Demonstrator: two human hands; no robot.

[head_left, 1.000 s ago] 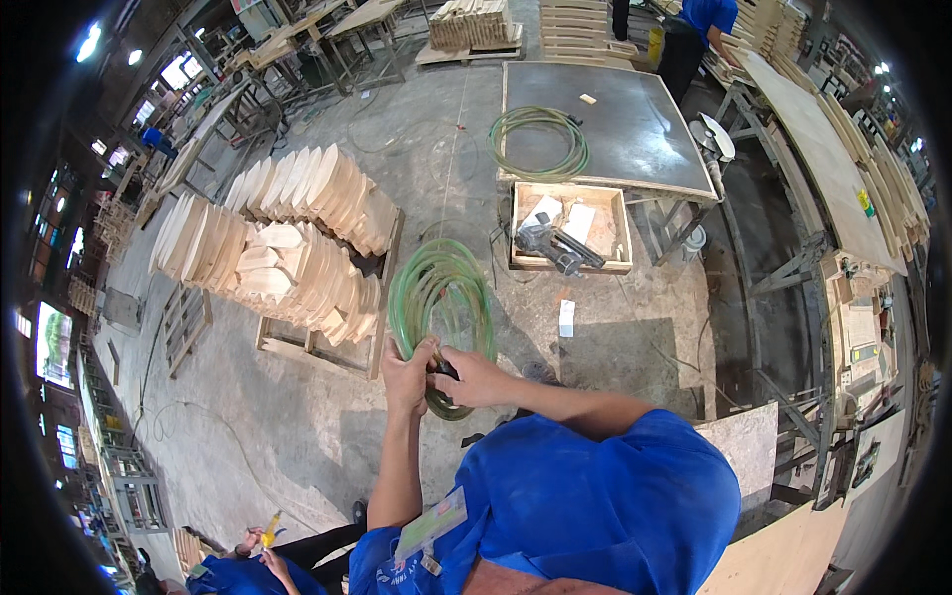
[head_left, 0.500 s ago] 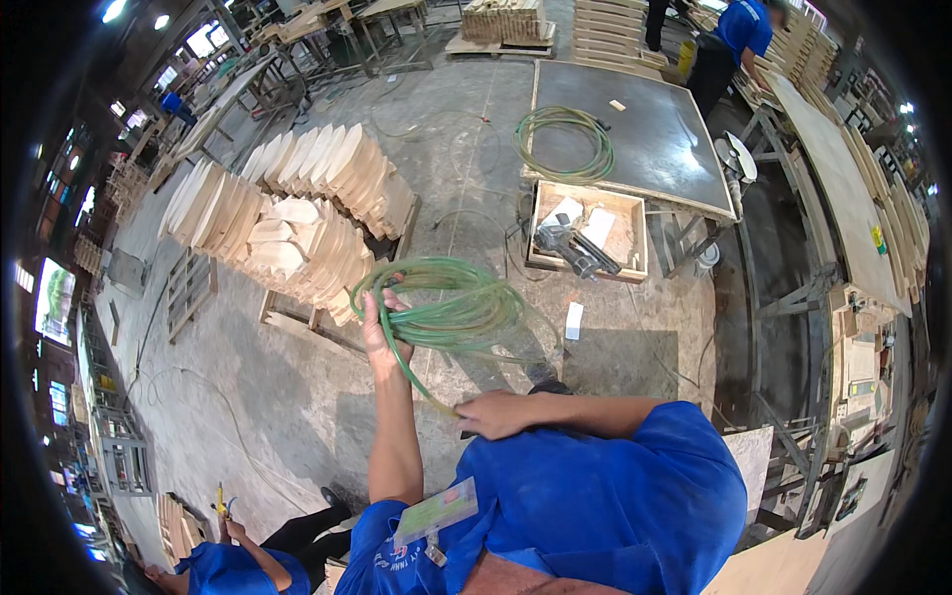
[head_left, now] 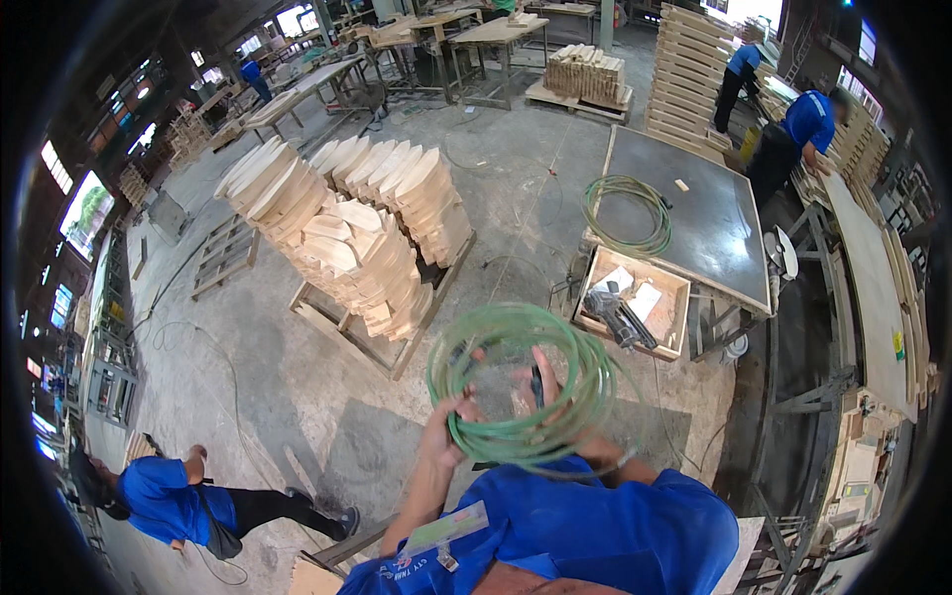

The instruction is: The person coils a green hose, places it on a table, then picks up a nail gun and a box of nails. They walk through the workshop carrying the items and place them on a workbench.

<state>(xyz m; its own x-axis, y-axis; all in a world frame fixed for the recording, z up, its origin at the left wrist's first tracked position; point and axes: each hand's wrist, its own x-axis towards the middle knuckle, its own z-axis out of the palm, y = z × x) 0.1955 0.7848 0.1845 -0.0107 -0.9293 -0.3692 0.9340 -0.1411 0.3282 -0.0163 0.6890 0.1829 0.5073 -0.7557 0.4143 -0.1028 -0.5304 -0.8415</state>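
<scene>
A loose coil of translucent green hose [head_left: 592,392] hangs in front of my body, slightly blurred. My left hand [head_left: 452,428] has its fingers wrapped round the lower left of the coil. On the other side, my right hand [head_left: 551,389] grips the coil's right part, partly hidden by the loops. A dark fitting [head_left: 536,385] shows by the right fingers; whether they hold it too is unclear. Another dark end piece [head_left: 460,353] shows at the coil's upper left, close to the strands.
Stacked curved wood pieces [head_left: 362,253] stand on a pallet ahead left. A wooden box [head_left: 676,309] with a tool adjoins a dark-topped table [head_left: 699,198] bearing another hose coil [head_left: 662,220]. One co-worker [head_left: 164,496] walks at lower left; another [head_left: 808,124] bends over the right bench.
The coil has moved right and turned to face me as a ring. My right hand has risen from the hanging end to the coil's right side. The person at lower left has come further into view.
</scene>
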